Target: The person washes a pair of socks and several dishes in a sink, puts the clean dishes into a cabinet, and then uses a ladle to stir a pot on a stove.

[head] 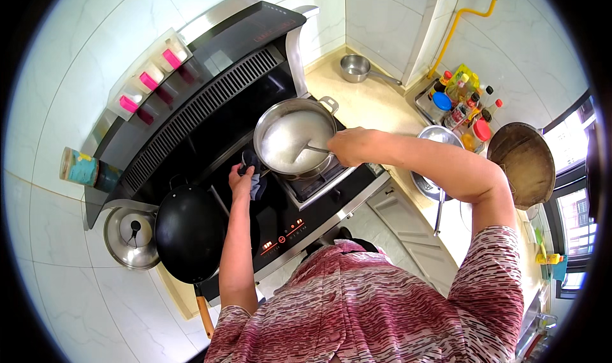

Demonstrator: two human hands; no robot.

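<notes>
A stainless steel pot (299, 133) with loop handles stands on the right burner, holding a whitish, cloudy liquid. My right hand (351, 146) grips the handle of a metal ladle (313, 148), whose bowl end dips into the liquid. At the pot's left side, my left hand (241, 179) is closed on a dark blue cloth (256, 181), which lies against the pot's near loop handle. Part of that handle is hidden by the cloth.
A black wok (191, 234) with a wooden handle sits left on the cooktop (306, 229), a steel lid (114, 248) beyond it. On the counter are a small saucepan (355, 68), a metal strainer or pan (437, 135), a tray of bottles (423, 102) and a large wooden-looking round vessel (526, 167).
</notes>
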